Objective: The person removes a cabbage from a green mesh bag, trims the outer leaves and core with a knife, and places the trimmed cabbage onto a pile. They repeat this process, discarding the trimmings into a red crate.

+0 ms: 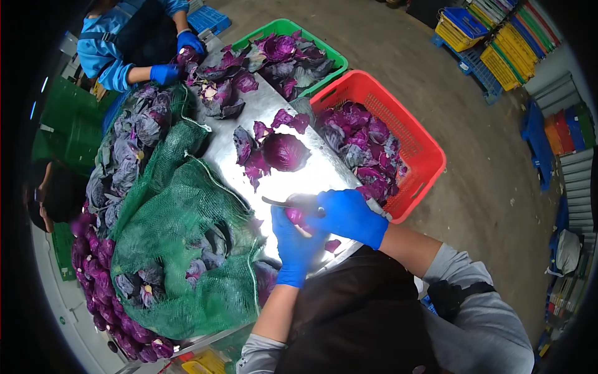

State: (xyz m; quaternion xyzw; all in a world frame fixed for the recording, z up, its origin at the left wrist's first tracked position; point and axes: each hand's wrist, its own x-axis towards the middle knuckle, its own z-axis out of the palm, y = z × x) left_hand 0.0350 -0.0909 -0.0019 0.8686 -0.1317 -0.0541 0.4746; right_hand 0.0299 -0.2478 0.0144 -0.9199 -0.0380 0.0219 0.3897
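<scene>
Both my hands wear blue gloves and meet over the near end of the metal table (218, 146). My left hand (294, 246) is closed around a small purple cabbage (298, 219), only part of which shows. My right hand (352, 215) is closed at the cabbage's right side, its fingers blurred. A dark curved blade (274, 201) points left from beside that hand; its handle is hidden. Beyond my hands lie a purple cabbage (285, 152) and loose leaves (255, 168). A small leaf piece (332, 245) rests near my left wrist.
A red crate (423, 153) of leaves stands right of the table, a green crate (339, 60) behind it. Green net sacks (180, 212) and heaped cabbages (103, 274) lie left. A co-worker (103, 47) in blue gloves handles cabbage at the far end.
</scene>
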